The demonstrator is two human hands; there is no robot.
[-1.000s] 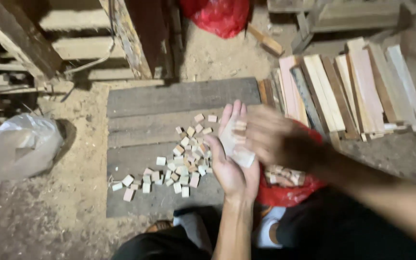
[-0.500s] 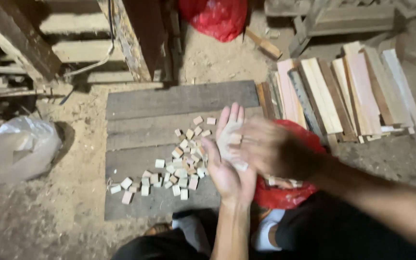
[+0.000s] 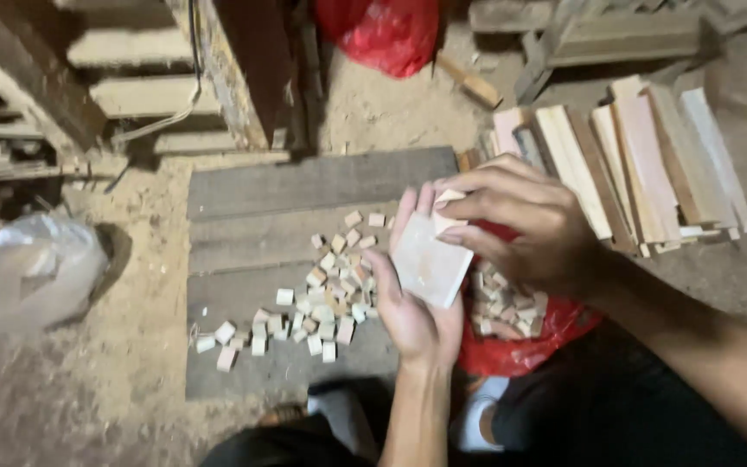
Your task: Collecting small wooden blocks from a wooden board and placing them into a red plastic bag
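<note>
A person's left hand [image 3: 414, 303] lay open, palm up, bearing a pale square sheet, seemingly sandpaper [image 3: 430, 262], just beside the right edge of a grey board [image 3: 304, 186] on the sawdust floor. The right hand [image 3: 520, 225] pinched a small wooden block [image 3: 444, 210] in its fingertips and pressed it onto the sheet's top end. The step in hand looked to be rubbing one block smooth. More little blocks [image 3: 326, 298] were scattered across the board, others filled a red bag [image 3: 512, 333] right of it, and wooden slats [image 3: 633, 160] were stacked beyond the board's right end. A clear plastic bag [image 3: 23, 272] sat well left of it.
</note>
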